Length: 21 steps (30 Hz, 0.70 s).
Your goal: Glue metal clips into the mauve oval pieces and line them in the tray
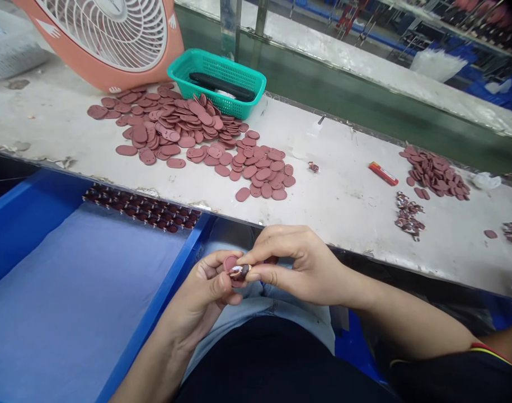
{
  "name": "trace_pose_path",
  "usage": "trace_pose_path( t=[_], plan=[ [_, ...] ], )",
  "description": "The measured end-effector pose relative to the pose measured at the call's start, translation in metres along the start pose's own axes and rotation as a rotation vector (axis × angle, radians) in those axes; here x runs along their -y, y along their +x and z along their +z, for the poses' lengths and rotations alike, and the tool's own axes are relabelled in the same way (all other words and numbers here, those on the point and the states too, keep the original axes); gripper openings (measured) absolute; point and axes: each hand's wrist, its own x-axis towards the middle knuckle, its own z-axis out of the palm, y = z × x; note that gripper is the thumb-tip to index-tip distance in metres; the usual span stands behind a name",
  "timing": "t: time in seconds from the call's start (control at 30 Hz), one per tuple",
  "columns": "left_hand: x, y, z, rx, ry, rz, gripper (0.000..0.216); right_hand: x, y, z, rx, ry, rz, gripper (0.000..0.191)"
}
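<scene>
1. Pale bench stretching ahead.
2. Left hand pinches a reddish oval, rounded end benchward; right hand grips a dark piece.
3. Between the hands, that dark piece lies long axis crosswise!

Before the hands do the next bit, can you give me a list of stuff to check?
1. Left hand has hold of a reddish oval piece: ok.
2. Right hand pinches the small dark part: ok.
3. Oval piece and dark part joined together: cannot tell, fingers cover them.
4. More ovals on the table: ok, a big pile lies by the green basket.
5. Dark pieces in the blue bin set in rows: ok, at its far end.
</scene>
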Motion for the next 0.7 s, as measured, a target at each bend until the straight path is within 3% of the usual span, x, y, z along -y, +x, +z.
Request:
trace_pose_path(
  t=[0.13,0.2,0.3,0.37,0.5,0.7],
  plan=[
    [-0.004,0.004,-0.004,0.013,0.038,0.024,0.061,-0.004,0.003,0.004,-0.089,-0.079,-0.086,0.011],
    [-0.002,0.003,-0.006,-0.115,0.057,0.168,0.062,-0.008,0.004,0.012,-0.202,-0.192,-0.162,0.011],
    [0.004,-0.002,-0.006,-0.401,0.12,0.479,0.039,-0.019,0.005,0.03,-0.388,-0.449,-0.285,0.013],
    [0.008,-0.006,-0.006,-0.461,0.184,0.576,0.03,-0.027,0.006,0.044,-0.444,-0.601,-0.385,0.018],
    [0.011,-0.008,-0.01,-0.467,0.236,0.598,0.024,-0.045,0.01,0.07,-0.424,-0.673,-0.511,0.023],
    [0.007,-0.007,-0.028,-0.618,0.227,0.582,0.024,-0.058,0.023,0.096,-0.344,-0.652,-0.403,0.019]
  ],
)
